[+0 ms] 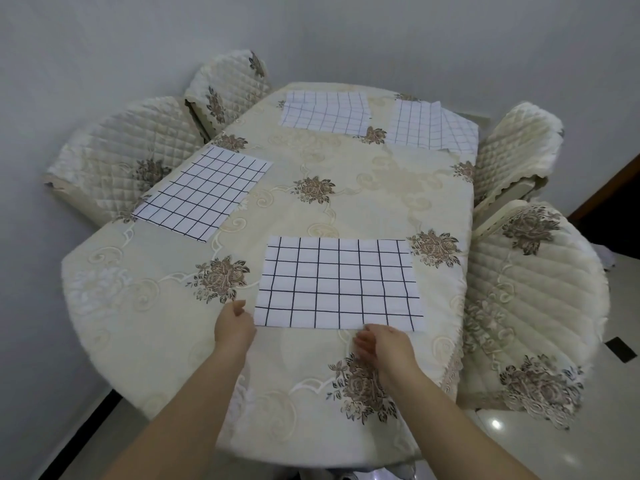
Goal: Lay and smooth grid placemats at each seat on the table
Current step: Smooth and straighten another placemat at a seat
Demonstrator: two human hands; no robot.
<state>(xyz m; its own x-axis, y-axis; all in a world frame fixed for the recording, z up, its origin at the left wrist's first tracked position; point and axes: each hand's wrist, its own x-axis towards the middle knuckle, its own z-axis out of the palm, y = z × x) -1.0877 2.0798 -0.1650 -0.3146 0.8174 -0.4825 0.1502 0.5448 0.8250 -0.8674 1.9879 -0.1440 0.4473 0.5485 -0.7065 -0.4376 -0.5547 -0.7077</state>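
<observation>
Tablecloth: left hand, right hand at front placemat near edge; grips unclear.

- Grid placemats, four: near mat at 6 o'clock, left mat at 9, far mat at 12, corner mat at 1.
- Quilted chairs, four: two at 10, two at 3.
- My hands, two: left hand, right hand.

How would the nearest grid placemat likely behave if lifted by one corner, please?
The nearest placemat looks like thin cloth, so it would probably droop. Its wavy edge suggests pushing may bunch it on the tablecloth.
</observation>
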